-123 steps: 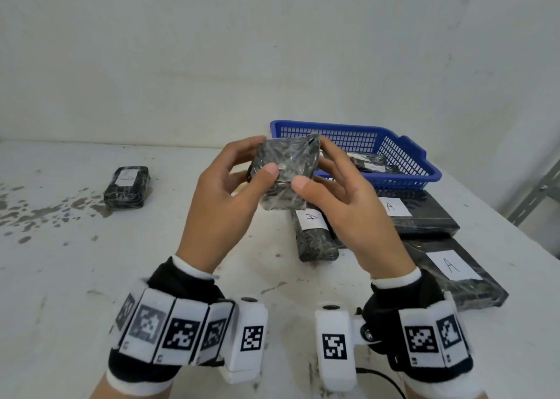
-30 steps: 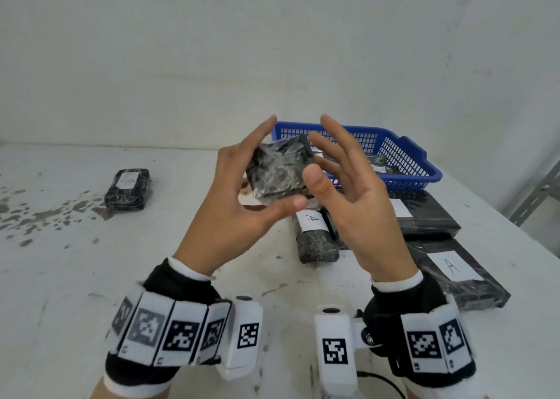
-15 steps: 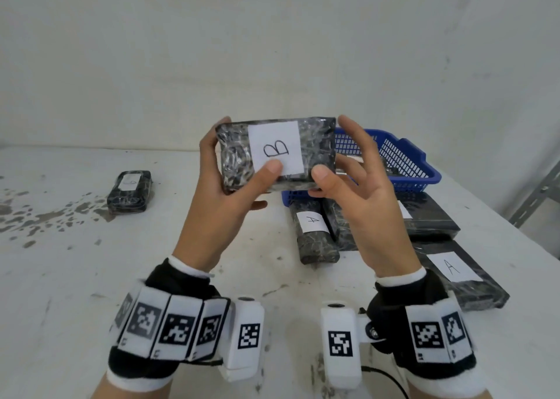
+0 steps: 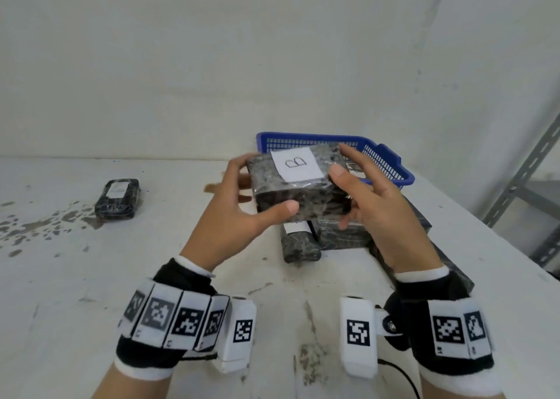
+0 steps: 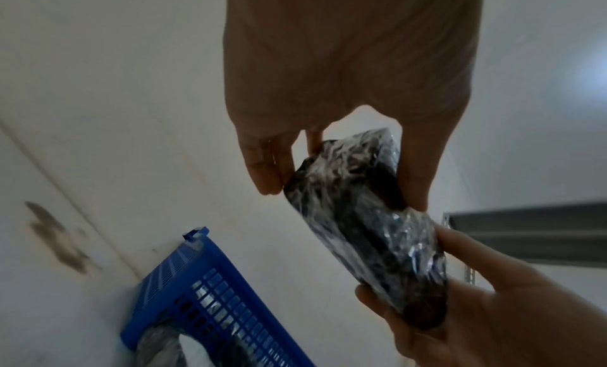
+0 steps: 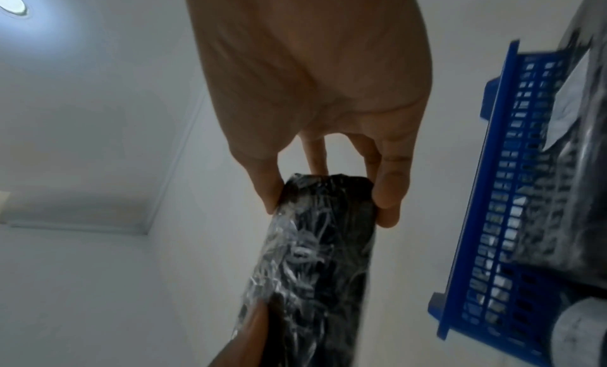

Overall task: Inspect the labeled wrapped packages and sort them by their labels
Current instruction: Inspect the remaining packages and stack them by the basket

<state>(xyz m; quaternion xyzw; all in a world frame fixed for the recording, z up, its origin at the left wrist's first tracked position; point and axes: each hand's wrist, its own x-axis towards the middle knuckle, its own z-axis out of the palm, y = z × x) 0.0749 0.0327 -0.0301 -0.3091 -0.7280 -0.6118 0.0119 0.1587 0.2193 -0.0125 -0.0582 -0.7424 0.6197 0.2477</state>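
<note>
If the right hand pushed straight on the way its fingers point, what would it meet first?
Probably the blue basket: the right hand, gripping the B package, points up the table at its near rim. Depth between them is unclear.

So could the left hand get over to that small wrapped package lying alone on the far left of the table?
Probably yes, once it lets go: the left hand now grips the B package, but bare table lies between it and the small package.

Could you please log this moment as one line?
left hand: holds package | right hand: holds package | label: B, facing up | basket: behind
</note>
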